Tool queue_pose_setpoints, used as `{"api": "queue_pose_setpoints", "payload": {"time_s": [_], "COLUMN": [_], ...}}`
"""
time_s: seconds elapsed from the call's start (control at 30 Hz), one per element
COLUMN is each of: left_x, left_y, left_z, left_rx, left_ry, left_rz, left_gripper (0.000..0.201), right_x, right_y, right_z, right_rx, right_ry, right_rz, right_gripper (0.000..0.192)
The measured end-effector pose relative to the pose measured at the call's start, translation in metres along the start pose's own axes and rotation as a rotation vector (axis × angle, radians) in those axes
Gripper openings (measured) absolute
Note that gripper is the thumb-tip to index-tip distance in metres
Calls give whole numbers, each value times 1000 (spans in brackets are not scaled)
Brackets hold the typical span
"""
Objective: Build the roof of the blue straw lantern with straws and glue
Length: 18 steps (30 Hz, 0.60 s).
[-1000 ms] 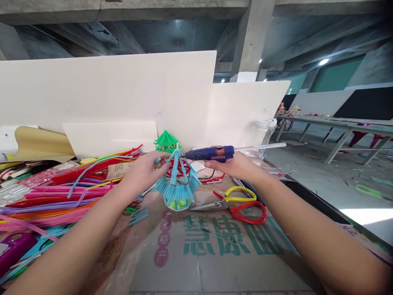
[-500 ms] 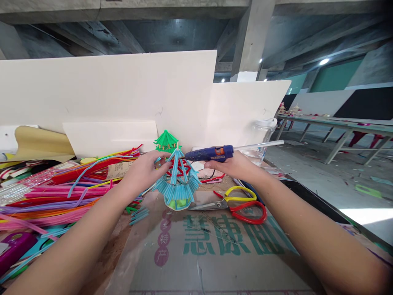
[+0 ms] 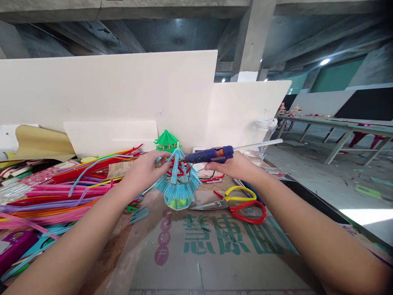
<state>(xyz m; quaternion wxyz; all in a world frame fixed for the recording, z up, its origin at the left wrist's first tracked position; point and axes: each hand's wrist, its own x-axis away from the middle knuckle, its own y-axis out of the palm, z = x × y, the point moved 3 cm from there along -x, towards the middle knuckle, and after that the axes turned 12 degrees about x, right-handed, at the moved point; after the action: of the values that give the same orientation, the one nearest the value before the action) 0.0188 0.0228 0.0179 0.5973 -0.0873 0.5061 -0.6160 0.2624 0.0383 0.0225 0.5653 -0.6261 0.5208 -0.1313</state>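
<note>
**Glue gun tip at the peak of a blue straw pavilion**

A small pavilion model with blue straw roofs and red ribs stands on the cardboard sheet, in the middle of the workbench. The left hand grips its upper roof from the left, fingers curled around the straws. The right hand is wrapped around a blue glue gun, whose nozzle touches the model's top from the right. Just near of that hand lie red-and-yellow scissors. A green pavilion model stands just beyond. Coloured straws are heaped to the left; a clear jar stands far right.
</note>
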Motion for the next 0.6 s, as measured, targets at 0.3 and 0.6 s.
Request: {"api": "queue_pose_setpoints", "payload": {"time_s": [0.3, 0.6], "left_x": [1, 1], "left_y": [0, 0], "left_z": [-2, -2], "left_rx": [20, 16], "left_ry": [6, 9], "left_rz": [-19, -19], "left_gripper": [38, 38], "right_x": [2, 4], "right_y": [-1, 1], "right_z": [-4, -2], "right_rx": [5, -15], "right_ry": [16, 33], "right_rz": [1, -39], "right_gripper": [36, 38]}}
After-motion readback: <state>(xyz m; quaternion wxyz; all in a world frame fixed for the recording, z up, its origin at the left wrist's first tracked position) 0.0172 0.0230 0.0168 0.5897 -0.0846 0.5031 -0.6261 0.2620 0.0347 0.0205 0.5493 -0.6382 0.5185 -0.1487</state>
